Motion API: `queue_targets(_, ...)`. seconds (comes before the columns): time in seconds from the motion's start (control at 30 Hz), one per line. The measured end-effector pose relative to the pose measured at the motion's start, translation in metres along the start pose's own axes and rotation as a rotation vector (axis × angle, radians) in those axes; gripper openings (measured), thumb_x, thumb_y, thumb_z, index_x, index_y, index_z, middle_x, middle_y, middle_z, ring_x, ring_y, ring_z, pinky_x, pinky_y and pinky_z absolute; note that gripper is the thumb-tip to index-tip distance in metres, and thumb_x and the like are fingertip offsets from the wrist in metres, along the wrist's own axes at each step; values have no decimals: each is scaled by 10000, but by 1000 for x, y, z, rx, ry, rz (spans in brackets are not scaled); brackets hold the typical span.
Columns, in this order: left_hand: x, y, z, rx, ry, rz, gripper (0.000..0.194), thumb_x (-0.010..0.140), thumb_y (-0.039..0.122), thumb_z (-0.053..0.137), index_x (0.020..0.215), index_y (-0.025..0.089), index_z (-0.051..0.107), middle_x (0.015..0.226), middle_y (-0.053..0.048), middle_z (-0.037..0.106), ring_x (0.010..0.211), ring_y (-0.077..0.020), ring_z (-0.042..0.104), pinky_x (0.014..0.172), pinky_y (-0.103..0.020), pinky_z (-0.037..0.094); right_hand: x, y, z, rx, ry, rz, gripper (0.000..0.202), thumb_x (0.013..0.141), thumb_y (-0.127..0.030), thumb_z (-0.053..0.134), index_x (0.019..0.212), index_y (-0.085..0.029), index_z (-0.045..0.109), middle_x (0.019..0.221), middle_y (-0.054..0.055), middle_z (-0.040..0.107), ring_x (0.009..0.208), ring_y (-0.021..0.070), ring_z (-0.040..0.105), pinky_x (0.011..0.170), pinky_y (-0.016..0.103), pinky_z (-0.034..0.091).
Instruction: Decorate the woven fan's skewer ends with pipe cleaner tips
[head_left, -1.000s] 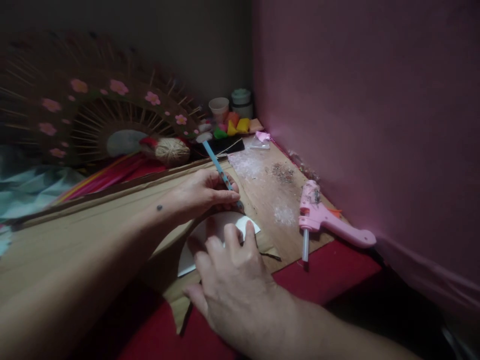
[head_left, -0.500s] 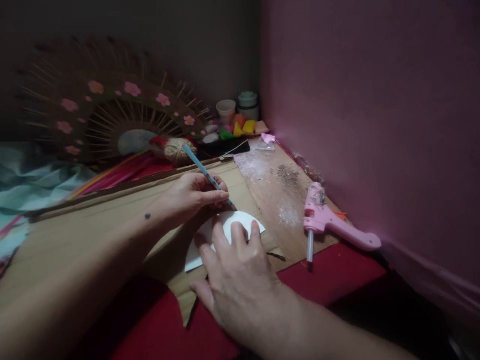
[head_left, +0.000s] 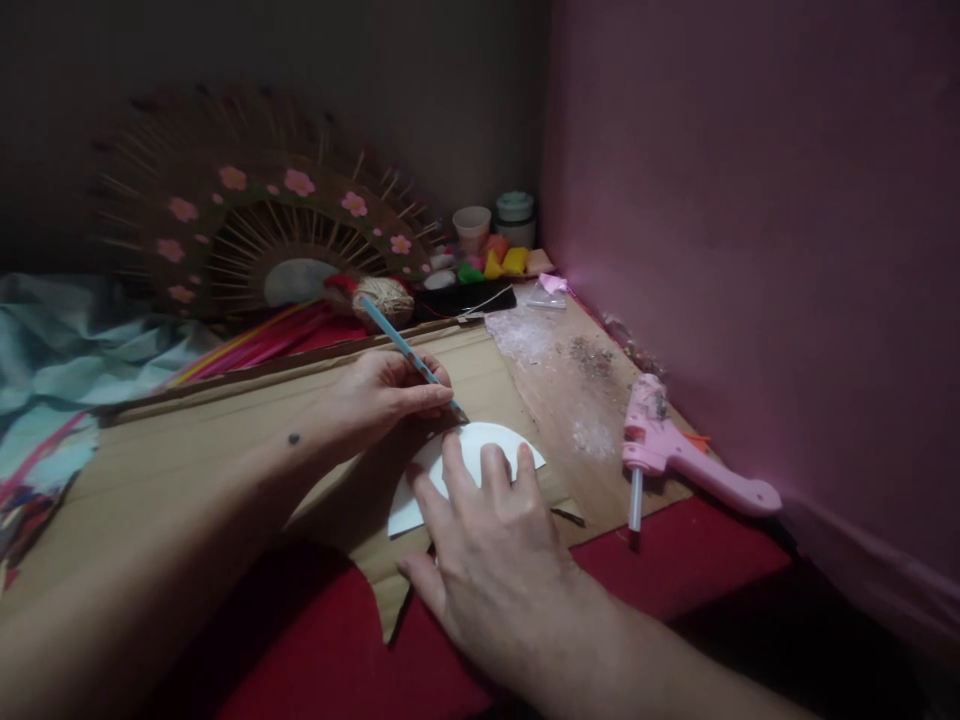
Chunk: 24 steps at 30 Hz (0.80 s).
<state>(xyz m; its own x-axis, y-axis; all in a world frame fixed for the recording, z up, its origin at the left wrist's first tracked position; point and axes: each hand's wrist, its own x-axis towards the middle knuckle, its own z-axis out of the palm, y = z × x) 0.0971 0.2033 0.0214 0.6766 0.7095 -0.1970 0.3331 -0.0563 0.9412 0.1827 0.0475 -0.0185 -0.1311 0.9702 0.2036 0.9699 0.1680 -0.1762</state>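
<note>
A light-blue pencil (head_left: 397, 338) is pinched in my left hand (head_left: 401, 385), slanting with its tip down at the curved edge of a white half-round paper piece (head_left: 409, 512). That paper lies on a brown cardboard sheet (head_left: 225, 440) with a curved cut-out along its near side. My right hand (head_left: 491, 540) rests over the paper, fingers spread and fingertips pressing on it, covering much of its middle. The thumb is held apart, by the cardboard's near edge.
A pink glue gun (head_left: 652, 430) lies at the right on a stained board (head_left: 547, 390). Behind stand a large flowered stick fan (head_left: 300, 182), a twine ball (head_left: 384, 300), a cup (head_left: 472, 230), a lidded jar (head_left: 515, 220) and colored clay packs (head_left: 514, 261). A pink wall (head_left: 750, 200) bounds the right side.
The whole scene has shifted to the right in view. The pencil tip has moved a little left along the paper's curved edge. My right hand stays on the paper.
</note>
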Motion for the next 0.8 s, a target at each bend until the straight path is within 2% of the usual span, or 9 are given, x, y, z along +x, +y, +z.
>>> queue_targets(0.5, -20, -4, -10, 109, 116, -8, 191, 671, 302, 685, 701, 144, 583, 643, 5, 594, 596, -95, 542, 576, -211, 451, 0, -1, 0, -17, -2, 10, 581, 886, -486, 436, 1375, -175, 402, 1428, 195, 374, 1084, 342, 459, 952, 647, 336)
queue_targets(0.8, -29, -17, -17, 114, 138, 22, 216, 690, 334, 687, 743, 145, 597, 676, 3, 605, 640, -108, 564, 619, -223, 457, 0, 0, 0, -28, -15, 4, 570, 903, -473, 407, 1390, -177, 397, 1428, 197, 380, 1102, 360, 456, 944, 645, 331)
